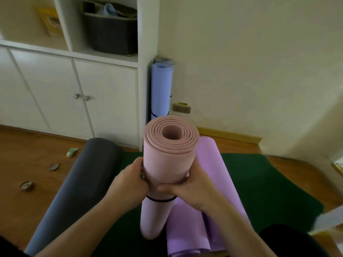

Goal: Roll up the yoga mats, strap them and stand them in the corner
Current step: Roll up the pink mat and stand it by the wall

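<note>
Pink mat (168,164) upright, gripped mid-roll by left hand (128,182) and right hand (189,190).
One black strap (160,200) just under both hands; smooth foam, spiral end up. One lilac roll (213,182) and one grey roll (79,182) lying either side on green mat (269,182). Two tealights (27,186), one tube (72,152) on wood floor. Two bluish rolls (160,89) standing in corner.

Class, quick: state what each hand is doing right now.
Left hand: grips the rolled pink mat.
Right hand: grips the same mat.
</note>
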Demonstrator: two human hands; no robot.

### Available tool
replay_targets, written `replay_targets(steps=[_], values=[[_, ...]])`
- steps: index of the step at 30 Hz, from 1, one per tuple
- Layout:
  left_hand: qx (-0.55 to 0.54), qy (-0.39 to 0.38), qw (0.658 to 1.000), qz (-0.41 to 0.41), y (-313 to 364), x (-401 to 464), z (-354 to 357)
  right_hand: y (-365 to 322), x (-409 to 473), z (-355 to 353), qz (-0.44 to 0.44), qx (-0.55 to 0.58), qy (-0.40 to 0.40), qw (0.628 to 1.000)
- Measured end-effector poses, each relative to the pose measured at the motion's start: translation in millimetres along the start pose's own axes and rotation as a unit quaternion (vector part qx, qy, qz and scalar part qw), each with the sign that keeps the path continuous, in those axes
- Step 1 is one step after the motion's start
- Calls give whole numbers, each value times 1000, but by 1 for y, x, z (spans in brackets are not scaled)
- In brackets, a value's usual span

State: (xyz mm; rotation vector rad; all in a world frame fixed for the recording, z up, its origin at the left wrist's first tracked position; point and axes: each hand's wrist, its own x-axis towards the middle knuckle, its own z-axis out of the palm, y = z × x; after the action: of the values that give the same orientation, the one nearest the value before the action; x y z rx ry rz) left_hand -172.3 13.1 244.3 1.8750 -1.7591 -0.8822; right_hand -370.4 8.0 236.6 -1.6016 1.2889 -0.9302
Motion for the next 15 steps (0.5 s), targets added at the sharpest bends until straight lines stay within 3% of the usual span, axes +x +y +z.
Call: replay_targets(steps=[4, 10, 15], values=[[-97, 62, 993, 42, 43, 32, -31, -33, 35, -26, -59, 13, 76, 995], [-203, 49, 968, 136, 114, 122, -56, -65, 136, -88, -118, 19, 140, 983], [-282, 16, 949, 139, 147, 218, -55, -32, 240, -121, -125, 5, 191, 974]])
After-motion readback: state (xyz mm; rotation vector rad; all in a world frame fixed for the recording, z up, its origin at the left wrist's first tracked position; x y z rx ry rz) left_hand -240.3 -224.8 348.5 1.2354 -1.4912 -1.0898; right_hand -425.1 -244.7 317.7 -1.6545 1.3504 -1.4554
